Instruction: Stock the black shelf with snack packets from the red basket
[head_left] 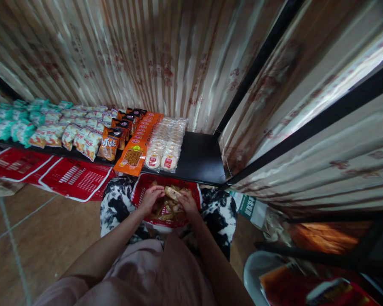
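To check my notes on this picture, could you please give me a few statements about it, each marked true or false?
1. The left hand and right hand are both over the red basket. True.
2. The orange pack lies on the floor. False: the orange pack is on the black shelf, beside the round crackers.
3. The right hand holds a packet. True.
4. The teal packets are right of the orange pack. False: the teal packets are to its left.

Red basket (141,183), black-and-white blotched trousers (117,200), pink top (143,263)
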`<state>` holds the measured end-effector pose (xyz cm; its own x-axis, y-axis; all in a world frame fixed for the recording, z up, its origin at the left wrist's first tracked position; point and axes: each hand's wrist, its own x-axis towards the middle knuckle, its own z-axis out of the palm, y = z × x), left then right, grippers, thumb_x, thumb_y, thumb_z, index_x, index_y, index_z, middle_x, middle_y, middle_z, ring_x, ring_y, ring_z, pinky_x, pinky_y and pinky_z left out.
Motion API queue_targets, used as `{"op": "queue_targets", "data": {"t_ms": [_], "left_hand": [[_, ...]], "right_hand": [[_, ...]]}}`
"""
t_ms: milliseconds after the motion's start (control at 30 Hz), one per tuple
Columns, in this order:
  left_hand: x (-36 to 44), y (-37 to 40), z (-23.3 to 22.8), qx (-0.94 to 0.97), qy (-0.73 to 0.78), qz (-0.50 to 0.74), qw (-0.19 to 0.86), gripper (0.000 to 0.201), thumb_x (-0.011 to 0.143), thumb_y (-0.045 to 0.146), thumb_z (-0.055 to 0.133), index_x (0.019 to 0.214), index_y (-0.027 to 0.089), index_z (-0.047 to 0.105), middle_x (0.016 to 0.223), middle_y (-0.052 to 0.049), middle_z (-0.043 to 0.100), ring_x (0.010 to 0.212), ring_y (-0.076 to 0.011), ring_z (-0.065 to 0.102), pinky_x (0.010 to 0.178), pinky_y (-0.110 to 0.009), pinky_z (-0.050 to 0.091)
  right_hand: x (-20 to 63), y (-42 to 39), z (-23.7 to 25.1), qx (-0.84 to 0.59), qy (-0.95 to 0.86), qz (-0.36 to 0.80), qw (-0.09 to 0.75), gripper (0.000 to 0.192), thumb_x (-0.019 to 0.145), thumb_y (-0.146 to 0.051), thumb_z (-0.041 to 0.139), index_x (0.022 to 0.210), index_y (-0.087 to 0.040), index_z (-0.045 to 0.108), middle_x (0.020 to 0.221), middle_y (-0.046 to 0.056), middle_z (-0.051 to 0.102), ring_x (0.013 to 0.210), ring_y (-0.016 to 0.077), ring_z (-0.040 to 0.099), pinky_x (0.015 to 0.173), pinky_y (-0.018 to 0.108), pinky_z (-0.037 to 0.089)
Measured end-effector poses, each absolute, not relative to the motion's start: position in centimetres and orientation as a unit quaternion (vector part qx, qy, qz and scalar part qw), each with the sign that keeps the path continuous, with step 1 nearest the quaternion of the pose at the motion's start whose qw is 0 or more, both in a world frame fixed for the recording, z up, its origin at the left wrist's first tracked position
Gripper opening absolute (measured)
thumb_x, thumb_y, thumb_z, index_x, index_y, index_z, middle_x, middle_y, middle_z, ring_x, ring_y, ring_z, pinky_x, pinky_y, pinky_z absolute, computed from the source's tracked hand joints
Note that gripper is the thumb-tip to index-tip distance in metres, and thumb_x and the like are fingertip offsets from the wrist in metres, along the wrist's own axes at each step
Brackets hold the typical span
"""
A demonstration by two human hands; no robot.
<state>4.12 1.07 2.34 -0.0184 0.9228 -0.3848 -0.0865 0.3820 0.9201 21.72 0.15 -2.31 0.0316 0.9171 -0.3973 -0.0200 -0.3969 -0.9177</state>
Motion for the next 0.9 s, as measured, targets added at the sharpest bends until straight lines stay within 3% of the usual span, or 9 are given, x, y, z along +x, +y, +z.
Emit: {"op": "queue_targets", "data": {"t_ms": [200, 433, 667, 900], "left_hand": [[4.9, 0.8, 3.5, 0.32, 0.554, 0.429, 0.638, 0.026, 0.075, 0.023, 0.06, 0.1, 0.015, 0.064, 0.089, -0.005, 0.068, 0.082, -0.0135, 0.066, 0.083, -0.027, 0.05], [5.9, 0.2, 4.5, 0.305, 0.52, 0.447, 0.661, 0.04, 0.072, 0.022, 0.062, 0.111, 0.013, 0.061, 0.075, 0.0, 0.064, 0.072, -0.0107, 0.064, 0.077, -0.023, 0.049], [6.5, -0.6, 5.6, 0.318, 0.508, 0.441, 0.668, 0.044, 0.066, 0.03, 0.07, 0.105, 0.013, 0.064, 0.081, -0.002, 0.066, 0.076, -0.0136, 0.063, 0.079, -0.026, 0.049], [6.9, -1.1, 4.4, 0.369, 0.511, 0.402, 0.665, 0.052, 0.07, 0.037, 0.066, 0.115, 0.013, 0.059, 0.077, -0.001, 0.065, 0.067, -0.0125, 0.061, 0.072, -0.026, 0.047]], "right_hand": [[22.2, 0.1, -0.2, -0.608, -0.329, 0.553, 0.466, 0.06, 0.051, -0.057, 0.071, 0.094, -0.019, 0.052, 0.082, 0.005, 0.066, 0.072, 0.0189, 0.062, 0.058, 0.027, 0.047], [22.6, 0.2, 2.4, -0.599, -0.305, 0.53, 0.517, 0.056, 0.049, -0.059, 0.075, 0.084, -0.018, 0.059, 0.078, 0.004, 0.068, 0.072, 0.0188, 0.062, 0.06, 0.028, 0.047], [23.0, 0.7, 4.1, -0.571, -0.345, 0.534, 0.519, 0.049, 0.056, -0.057, 0.073, 0.084, -0.019, 0.064, 0.078, 0.003, 0.069, 0.072, 0.0182, 0.063, 0.064, 0.029, 0.049], [23.4, 1.3, 5.0, -0.577, -0.42, 0.487, 0.504, 0.037, 0.067, -0.05, 0.066, 0.085, -0.018, 0.063, 0.075, 0.003, 0.068, 0.069, 0.017, 0.063, 0.065, 0.028, 0.05]]}}
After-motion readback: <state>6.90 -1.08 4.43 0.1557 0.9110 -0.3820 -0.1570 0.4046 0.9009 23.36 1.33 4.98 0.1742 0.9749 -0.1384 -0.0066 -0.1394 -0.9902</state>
